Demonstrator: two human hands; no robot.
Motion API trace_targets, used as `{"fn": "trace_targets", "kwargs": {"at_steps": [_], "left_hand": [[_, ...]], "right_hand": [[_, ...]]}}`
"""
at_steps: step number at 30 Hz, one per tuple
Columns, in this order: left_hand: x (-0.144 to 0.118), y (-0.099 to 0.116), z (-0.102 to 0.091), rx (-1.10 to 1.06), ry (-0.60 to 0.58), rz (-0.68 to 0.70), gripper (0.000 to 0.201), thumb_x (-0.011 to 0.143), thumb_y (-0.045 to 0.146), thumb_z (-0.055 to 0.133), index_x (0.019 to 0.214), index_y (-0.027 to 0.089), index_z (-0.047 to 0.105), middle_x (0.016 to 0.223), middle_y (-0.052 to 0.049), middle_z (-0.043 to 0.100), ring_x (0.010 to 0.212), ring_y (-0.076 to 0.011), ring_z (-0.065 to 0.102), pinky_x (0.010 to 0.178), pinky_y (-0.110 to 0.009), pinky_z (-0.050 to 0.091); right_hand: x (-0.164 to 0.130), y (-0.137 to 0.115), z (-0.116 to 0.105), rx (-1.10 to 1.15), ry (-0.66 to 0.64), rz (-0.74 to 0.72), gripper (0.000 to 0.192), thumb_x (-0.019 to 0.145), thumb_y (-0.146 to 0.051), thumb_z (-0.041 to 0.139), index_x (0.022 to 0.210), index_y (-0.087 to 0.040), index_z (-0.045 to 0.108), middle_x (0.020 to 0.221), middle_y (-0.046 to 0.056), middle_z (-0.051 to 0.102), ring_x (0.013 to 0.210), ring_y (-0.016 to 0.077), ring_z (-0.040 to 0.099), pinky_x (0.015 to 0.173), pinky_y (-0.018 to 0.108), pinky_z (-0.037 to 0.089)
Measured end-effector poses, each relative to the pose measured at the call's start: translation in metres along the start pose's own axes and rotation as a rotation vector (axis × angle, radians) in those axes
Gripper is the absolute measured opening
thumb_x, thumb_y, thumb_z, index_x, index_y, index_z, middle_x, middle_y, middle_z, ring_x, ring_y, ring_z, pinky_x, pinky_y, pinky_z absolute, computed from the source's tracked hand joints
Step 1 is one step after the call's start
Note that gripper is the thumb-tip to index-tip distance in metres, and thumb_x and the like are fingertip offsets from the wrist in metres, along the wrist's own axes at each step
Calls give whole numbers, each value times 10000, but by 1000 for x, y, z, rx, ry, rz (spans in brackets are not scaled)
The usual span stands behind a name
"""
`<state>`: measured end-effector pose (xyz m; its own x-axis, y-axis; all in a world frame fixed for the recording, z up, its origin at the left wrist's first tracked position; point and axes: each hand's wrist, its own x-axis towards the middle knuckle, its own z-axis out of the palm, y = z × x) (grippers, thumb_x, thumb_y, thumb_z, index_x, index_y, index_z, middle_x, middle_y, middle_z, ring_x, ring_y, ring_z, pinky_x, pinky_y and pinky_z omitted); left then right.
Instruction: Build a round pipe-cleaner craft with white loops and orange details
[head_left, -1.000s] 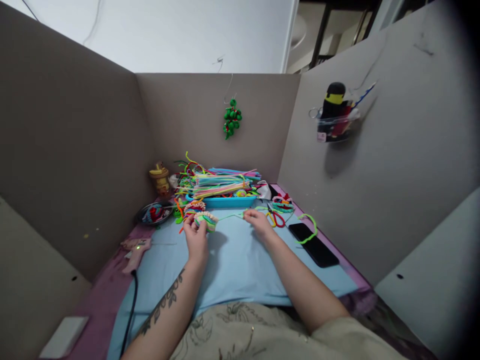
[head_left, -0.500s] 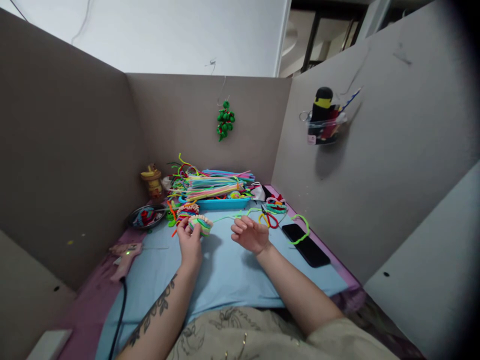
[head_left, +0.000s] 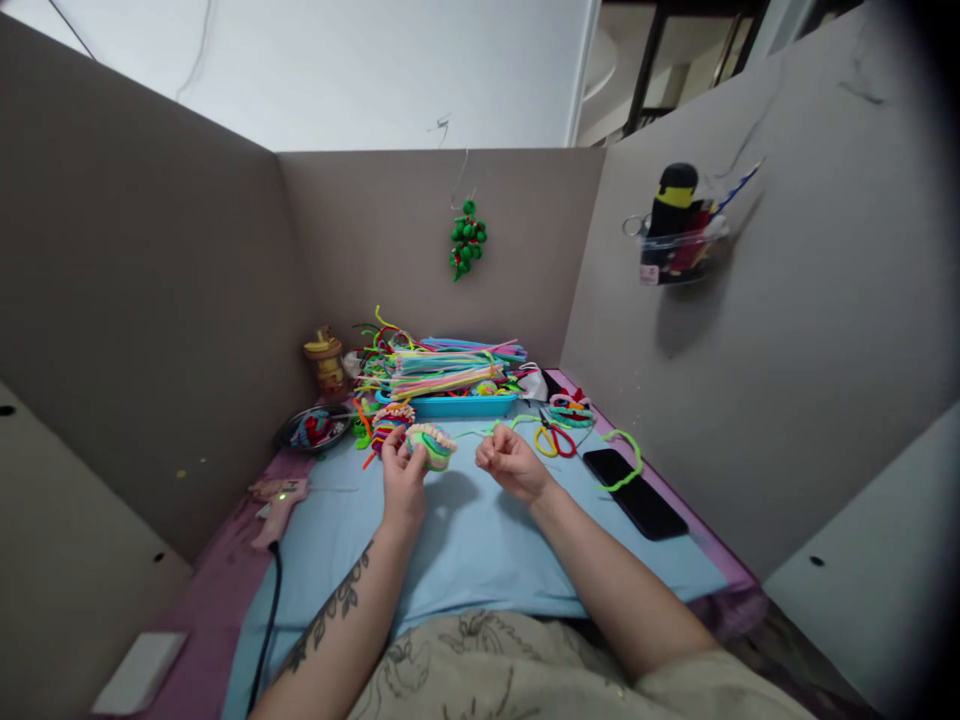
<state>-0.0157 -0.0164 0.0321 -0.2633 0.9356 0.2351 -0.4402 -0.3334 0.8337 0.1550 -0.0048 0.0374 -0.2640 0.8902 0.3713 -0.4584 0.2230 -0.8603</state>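
My left hand point(head_left: 405, 480) pinches a small rounded piece of coiled pipe cleaners point(head_left: 433, 448), striped in pastel green, teal and cream. From its right side a thin green pipe cleaner point(head_left: 471, 433) runs across to my right hand point(head_left: 512, 462). The fingers of that hand are curled closed at the strand; the exact grip is partly hidden. Just behind my left fingers lies a similar multicoloured piece point(head_left: 391, 420) with a cream edge. Scissors point(head_left: 556, 440) with red and yellow handles rest beyond my right hand.
A blue tray point(head_left: 465, 407) heaped with pipe cleaners stands at the back. On the left are a dark bowl point(head_left: 289, 436) and a pink glue gun point(head_left: 281, 510) with its cable. At right, a phone point(head_left: 637, 495) lies under a green loop point(head_left: 637, 455). Partitions enclose the table.
My right hand has gone from open, loosely spread fingers to a closed pinch at the green strand. My left hand keeps its hold on the coiled piece. The whole view has shifted slightly.
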Motion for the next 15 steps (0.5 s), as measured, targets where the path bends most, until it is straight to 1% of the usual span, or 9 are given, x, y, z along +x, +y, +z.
{"fn": "trace_targets", "kwargs": {"at_steps": [3, 5, 7, 8, 10, 12, 13, 14, 15], "left_hand": [[-1, 0, 1, -17, -66, -43, 558, 698, 343, 645, 1181, 242, 386, 1131, -97, 542, 912, -185, 596, 722, -316, 495], [0, -1, 0, -35, -100, -72, 536, 695, 345, 647, 1164, 255, 405, 1110, -74, 550, 884, -175, 603, 730, -329, 494], [1, -1, -1, -61, -127, -99, 516, 693, 338, 651, 1149, 259, 421, 1069, -56, 562, 855, -166, 606, 732, -333, 493], [2, -2, -1, -79, -141, -114, 511, 692, 329, 653, 1144, 257, 426, 1053, -53, 566, 849, -165, 606, 732, -333, 492], [3, -2, -2, -121, -167, -146, 504, 688, 310, 661, 1136, 249, 436, 1031, -50, 572, 843, -167, 604, 730, -328, 492], [4, -1, -2, -162, -192, -195, 503, 676, 291, 674, 1122, 240, 449, 1014, -46, 580, 836, -169, 604, 723, -322, 493], [4, -1, -1, -180, -202, -223, 502, 667, 282, 682, 1113, 235, 456, 1005, -43, 587, 827, -169, 605, 714, -316, 494], [5, 0, -1, -197, -208, -250, 499, 660, 272, 688, 1103, 228, 463, 994, -41, 593, 816, -167, 607, 701, -305, 494], [5, 0, 0, -209, -208, -276, 493, 655, 262, 691, 1094, 219, 470, 983, -40, 600, 803, -165, 609, 685, -292, 494]], "right_hand": [[2, 4, 0, -49, 41, -13, 405, 546, -414, 738, 712, -228, 418, 567, -45, 480, 572, 137, 488, 612, 307, 397], [5, 7, -4, -101, 99, -2, 333, 629, -443, 662, 777, -232, 451, 529, -51, 473, 544, 138, 484, 589, 294, 393], [7, 9, -8, -227, 158, 9, 259, 706, -456, 568, 787, -225, 480, 490, -54, 452, 500, 135, 458, 553, 280, 380], [8, 10, -9, -333, 197, -6, 237, 718, -442, 551, 784, -220, 499, 497, -48, 458, 504, 137, 458, 550, 278, 379], [8, 10, -11, -590, 284, -97, 203, 690, -375, 590, 795, -208, 542, 604, -16, 526, 608, 156, 500, 605, 288, 398], [6, 8, -10, -795, 336, -244, 155, 679, -303, 612, 788, -200, 573, 742, 17, 565, 757, 178, 520, 697, 305, 404], [5, 7, -8, -854, 326, -318, 105, 701, -283, 599, 758, -197, 580, 772, 26, 569, 796, 181, 517, 729, 312, 399], [3, 5, -6, -887, 291, -381, 81, 735, -269, 571, 710, -193, 580, 769, 29, 570, 801, 177, 515, 743, 315, 394], [1, 4, -3, -903, 251, -434, 137, 768, -259, 542, 654, -189, 570, 741, 28, 567, 779, 169, 514, 743, 315, 391]]}}
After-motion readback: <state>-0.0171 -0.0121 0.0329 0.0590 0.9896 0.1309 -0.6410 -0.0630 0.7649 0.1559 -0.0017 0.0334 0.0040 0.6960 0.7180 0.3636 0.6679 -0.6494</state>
